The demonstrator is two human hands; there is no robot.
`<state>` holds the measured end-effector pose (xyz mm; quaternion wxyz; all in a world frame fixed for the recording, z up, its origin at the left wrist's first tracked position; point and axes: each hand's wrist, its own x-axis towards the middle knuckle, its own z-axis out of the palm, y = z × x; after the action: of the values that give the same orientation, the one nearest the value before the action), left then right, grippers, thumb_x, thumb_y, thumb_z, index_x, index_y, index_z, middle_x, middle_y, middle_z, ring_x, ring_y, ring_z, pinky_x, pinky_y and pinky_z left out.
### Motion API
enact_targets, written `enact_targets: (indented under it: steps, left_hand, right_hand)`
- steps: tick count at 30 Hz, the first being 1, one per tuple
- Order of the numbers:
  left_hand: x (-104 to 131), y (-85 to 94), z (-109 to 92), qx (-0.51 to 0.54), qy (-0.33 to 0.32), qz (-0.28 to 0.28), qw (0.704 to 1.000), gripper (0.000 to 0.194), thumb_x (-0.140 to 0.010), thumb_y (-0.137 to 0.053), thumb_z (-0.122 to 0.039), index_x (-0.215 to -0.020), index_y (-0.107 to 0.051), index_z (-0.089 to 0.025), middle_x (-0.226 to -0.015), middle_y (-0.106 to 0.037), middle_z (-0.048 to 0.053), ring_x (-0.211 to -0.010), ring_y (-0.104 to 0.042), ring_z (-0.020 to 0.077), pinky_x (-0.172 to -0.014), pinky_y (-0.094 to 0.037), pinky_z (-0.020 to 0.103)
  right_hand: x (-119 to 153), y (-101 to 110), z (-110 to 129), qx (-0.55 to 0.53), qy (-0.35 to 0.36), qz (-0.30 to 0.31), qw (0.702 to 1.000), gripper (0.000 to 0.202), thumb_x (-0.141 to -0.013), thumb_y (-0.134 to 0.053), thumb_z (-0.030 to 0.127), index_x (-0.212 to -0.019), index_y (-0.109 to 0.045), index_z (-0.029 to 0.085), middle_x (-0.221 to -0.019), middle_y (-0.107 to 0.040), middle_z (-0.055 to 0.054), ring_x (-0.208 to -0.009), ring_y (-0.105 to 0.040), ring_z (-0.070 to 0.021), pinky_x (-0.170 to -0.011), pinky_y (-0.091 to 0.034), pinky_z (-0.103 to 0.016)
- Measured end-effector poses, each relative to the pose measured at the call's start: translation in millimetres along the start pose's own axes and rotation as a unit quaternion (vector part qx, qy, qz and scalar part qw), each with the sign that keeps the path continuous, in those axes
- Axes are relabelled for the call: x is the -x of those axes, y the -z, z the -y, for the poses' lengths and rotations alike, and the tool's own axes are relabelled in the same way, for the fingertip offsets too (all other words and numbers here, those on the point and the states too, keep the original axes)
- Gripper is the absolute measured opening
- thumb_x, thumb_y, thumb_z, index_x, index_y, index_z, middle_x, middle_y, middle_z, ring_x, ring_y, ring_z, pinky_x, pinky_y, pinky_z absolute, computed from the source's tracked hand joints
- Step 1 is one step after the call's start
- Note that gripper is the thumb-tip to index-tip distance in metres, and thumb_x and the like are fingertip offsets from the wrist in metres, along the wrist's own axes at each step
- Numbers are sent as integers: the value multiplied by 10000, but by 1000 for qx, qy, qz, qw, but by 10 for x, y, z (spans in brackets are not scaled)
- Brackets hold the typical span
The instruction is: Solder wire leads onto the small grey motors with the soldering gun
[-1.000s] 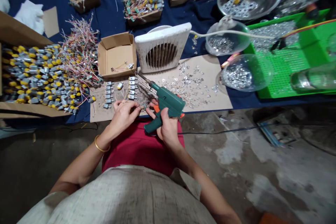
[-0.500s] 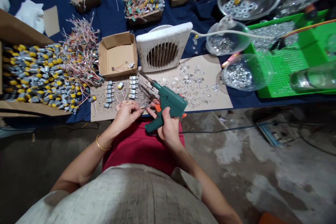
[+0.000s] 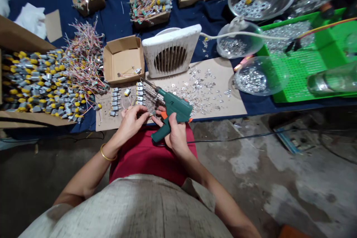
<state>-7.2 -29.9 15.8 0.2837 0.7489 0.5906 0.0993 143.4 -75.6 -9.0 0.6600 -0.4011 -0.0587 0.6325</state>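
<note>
My right hand (image 3: 177,135) is wrapped around a green soldering gun (image 3: 178,107), whose tip points up and left over the cardboard. Its fingertips reach out toward my left hand (image 3: 133,119). The left fingers pinch thin wires with a small part (image 3: 153,113) at their end, between the two hands; its exact kind is too small to make out. Just beyond the hands lie a column of small motors (image 3: 140,93), a second column of motors (image 3: 115,101) and a lone motor (image 3: 127,92) with wires close by.
A cardboard sheet (image 3: 217,102) with scattered metal bits covers the table edge. Behind it stand a small box (image 3: 122,59) and a white exhaust fan (image 3: 192,41). Motors (image 3: 50,81) and wires fill the left side; plastic bowls (image 3: 276,78) and a green basket (image 3: 298,85) stand right.
The soldering gun has shifted slightly left and its tip lies nearer the right column of motors. My hands keep their grips; the whole view has moved a little.
</note>
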Motion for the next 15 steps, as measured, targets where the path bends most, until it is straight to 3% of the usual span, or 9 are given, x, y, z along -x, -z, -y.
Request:
enact_targets:
  steps: [3,6,15]
  left_hand:
    - [27,-13,-16,-30,-22,-33,999,174,-929,-488,-212,-975,-652,-248,-1074,-709,21,-1046,-582,207,-956,-313,424]
    - [47,-10,-50,-65,-58,-22,996,238,-908,-464,-148,-907,-675,-256,-1121,-697,17,-1101,-556,218,-991,-259,454]
    - [53,-13,-46,-112,-53,-31,992,167,-924,-544,-289,-908,-705,-246,-1104,-693,53,-1083,-534,256,-980,-243,492]
  right_hand:
    - [-6,-3,6,1,-5,-5,1000,396,-753,-749,514,-1015,-657,231,-1035,-715,-40,-961,-683,-209,-947,-537,-551]
    - [-17,2,2,0,-9,-11,1000,407,-743,-756,517,-1007,-653,226,-1045,-717,-46,-959,-686,-210,-937,-543,-544]
    - [-12,0,-2,1,-9,-10,1000,395,-755,-752,505,-1019,-648,230,-1044,-716,-42,-974,-684,-209,-954,-532,-550]
